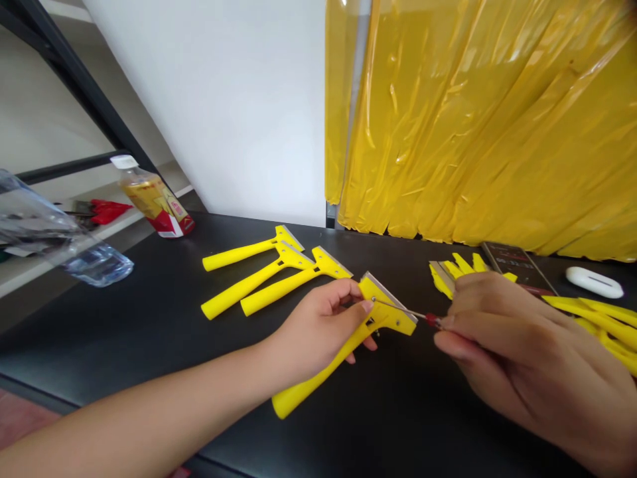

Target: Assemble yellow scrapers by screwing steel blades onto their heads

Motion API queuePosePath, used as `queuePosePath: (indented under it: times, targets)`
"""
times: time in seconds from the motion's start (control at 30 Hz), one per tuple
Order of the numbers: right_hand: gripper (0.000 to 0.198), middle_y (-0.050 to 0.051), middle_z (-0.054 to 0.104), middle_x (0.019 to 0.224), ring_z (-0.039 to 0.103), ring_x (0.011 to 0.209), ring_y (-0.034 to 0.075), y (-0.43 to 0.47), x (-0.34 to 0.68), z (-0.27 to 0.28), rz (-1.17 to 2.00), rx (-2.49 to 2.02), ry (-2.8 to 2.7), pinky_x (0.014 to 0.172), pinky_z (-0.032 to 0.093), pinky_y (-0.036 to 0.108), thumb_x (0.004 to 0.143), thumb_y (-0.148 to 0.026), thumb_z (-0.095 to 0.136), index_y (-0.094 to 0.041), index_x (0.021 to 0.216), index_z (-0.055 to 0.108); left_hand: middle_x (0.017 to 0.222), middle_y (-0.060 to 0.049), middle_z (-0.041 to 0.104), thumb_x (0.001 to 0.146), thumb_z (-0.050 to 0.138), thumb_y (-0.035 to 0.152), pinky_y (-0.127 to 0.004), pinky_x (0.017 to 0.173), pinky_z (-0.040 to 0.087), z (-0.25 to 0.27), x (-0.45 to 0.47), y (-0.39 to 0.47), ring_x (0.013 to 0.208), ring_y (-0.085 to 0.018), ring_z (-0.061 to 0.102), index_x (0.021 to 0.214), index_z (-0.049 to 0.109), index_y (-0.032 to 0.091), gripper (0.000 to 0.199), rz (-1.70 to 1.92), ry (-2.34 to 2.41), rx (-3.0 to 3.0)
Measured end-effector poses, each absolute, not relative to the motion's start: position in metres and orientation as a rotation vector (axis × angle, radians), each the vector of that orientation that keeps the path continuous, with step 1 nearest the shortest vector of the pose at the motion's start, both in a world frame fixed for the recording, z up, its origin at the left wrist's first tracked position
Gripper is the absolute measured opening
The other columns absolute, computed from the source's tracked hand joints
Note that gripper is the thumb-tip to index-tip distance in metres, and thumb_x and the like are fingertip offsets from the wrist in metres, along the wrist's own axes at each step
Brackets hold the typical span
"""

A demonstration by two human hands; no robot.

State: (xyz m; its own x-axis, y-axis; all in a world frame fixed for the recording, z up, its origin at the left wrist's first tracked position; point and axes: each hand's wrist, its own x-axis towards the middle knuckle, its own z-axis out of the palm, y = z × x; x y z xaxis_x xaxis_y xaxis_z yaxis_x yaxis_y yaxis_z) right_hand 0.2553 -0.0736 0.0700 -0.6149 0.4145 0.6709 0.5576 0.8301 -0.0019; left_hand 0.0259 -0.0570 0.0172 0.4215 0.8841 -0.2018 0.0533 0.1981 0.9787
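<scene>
My left hand [331,318] grips a yellow scraper [318,382] near its head, thumb close to a screw on the face. The scraper's long handle slants down toward the lower left, and a metal blade edge runs along its top. In my right hand [532,352] is a screwdriver [432,320] with a red handle end and thin shaft; its tip meets the scraper's head at the left screw. Most of the screwdriver's handle is hidden by my fingers. Behind my left hand lie three similar scrapers [239,255] on the black table [164,325].
Yellow scraper handles [610,325] lie at the right, with small yellow pieces [440,280] behind my right hand. A phone-like dark device [517,262] and a white case [594,282] sit at the back right. Two bottles, a labelled one [156,199] and a clear one [94,259], stand left.
</scene>
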Motion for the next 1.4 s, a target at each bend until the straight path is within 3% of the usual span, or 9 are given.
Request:
queuePosePath:
  times: [0.1,0.2,0.37,0.57,0.67,0.93,1.13,1.27,1.4]
  targets:
    - [0.013,0.003,0.07,0.075,0.068,0.068,0.021,-0.076,0.254,0.063,-0.318,-0.685,-2.339,0.069,0.056,0.038,0.106,-0.016,0.057,-0.024,0.097,0.062,0.092,-0.003,0.069,0.102,0.066,0.04,-0.021,0.052,0.056,0.02,0.024,-0.055,0.078,-0.019,0.077,0.1,0.061,0.019,0.022,0.782,1.002,1.239]
    - [0.012,0.005,0.075,0.085,0.07,0.076,0.022,-0.078,0.255,0.057,-0.357,-0.751,-2.302,0.077,0.055,0.038,0.104,-0.01,0.059,-0.022,0.106,0.06,0.086,-0.001,0.066,0.101,0.067,0.041,-0.022,0.053,0.056,0.022,0.022,-0.051,0.078,-0.02,0.077,0.097,0.06,0.02,0.023,0.868,1.015,1.238]
    - [0.011,0.007,0.074,0.087,0.071,0.075,0.023,-0.077,0.253,0.058,-0.545,-0.846,-2.237,0.075,0.052,0.039,0.108,-0.027,0.066,-0.019,0.104,0.059,0.088,-0.001,0.066,0.098,0.071,0.041,-0.022,0.053,0.056,0.026,0.02,-0.049,0.077,-0.019,0.076,0.094,0.058,0.021,0.024,0.95,1.075,1.254]
    - [0.027,0.004,0.065,0.072,0.066,0.062,0.025,-0.077,0.248,0.06,-0.639,-0.977,-2.271,0.064,0.047,0.042,0.112,-0.036,0.056,-0.025,0.087,0.052,0.09,-0.002,0.068,0.098,0.069,0.04,-0.023,0.053,0.056,0.027,0.02,-0.049,0.078,-0.02,0.077,0.095,0.058,0.021,0.022,0.972,1.123,1.263]
    - [0.021,0.007,0.069,0.08,0.069,0.065,0.025,-0.077,0.247,0.058,-0.641,-1.014,-2.246,0.062,0.048,0.039,0.112,-0.034,0.053,-0.023,0.095,0.055,0.09,-0.002,0.068,0.098,0.069,0.042,-0.023,0.054,0.056,0.026,0.019,-0.049,0.079,-0.021,0.077,0.096,0.059,0.021,0.023,0.99,1.141,1.3]
    - [0.023,0.003,0.065,0.068,0.061,0.045,0.02,-0.074,0.249,0.054,-0.669,-1.081,-2.244,0.045,0.038,0.034,0.112,-0.034,0.05,-0.02,0.095,0.057,0.09,-0.001,0.068,0.099,0.07,0.044,-0.022,0.054,0.057,0.025,0.018,-0.046,0.082,-0.022,0.079,0.096,0.06,0.022,0.024,1.025,1.154,1.322]
    - [0.025,0.003,0.066,0.067,0.06,0.042,0.019,-0.073,0.248,0.051,-0.684,-1.073,-2.257,0.044,0.036,0.033,0.112,-0.032,0.051,-0.02,0.091,0.058,0.09,-0.001,0.067,0.1,0.069,0.043,-0.022,0.054,0.057,0.026,0.017,-0.044,0.082,-0.021,0.079,0.096,0.059,0.022,0.023,1.036,1.184,1.333]
    - [0.024,0.006,0.07,0.074,0.065,0.048,0.021,-0.073,0.248,0.05,-0.636,-1.099,-2.234,0.045,0.039,0.032,0.112,-0.035,0.05,-0.017,0.099,0.061,0.09,0.0,0.068,0.1,0.068,0.042,-0.022,0.054,0.058,0.026,0.017,-0.045,0.082,-0.021,0.079,0.097,0.059,0.022,0.023,1.034,1.188,1.335]
    - [0.028,0.001,0.062,0.063,0.059,0.041,0.019,-0.071,0.249,0.049,-0.652,-1.116,-2.221,0.041,0.033,0.032,0.112,-0.038,0.051,-0.019,0.095,0.061,0.091,-0.001,0.068,0.1,0.068,0.043,-0.023,0.055,0.058,0.026,0.017,-0.046,0.083,-0.021,0.078,0.096,0.059,0.022,0.023,1.028,1.186,1.346]
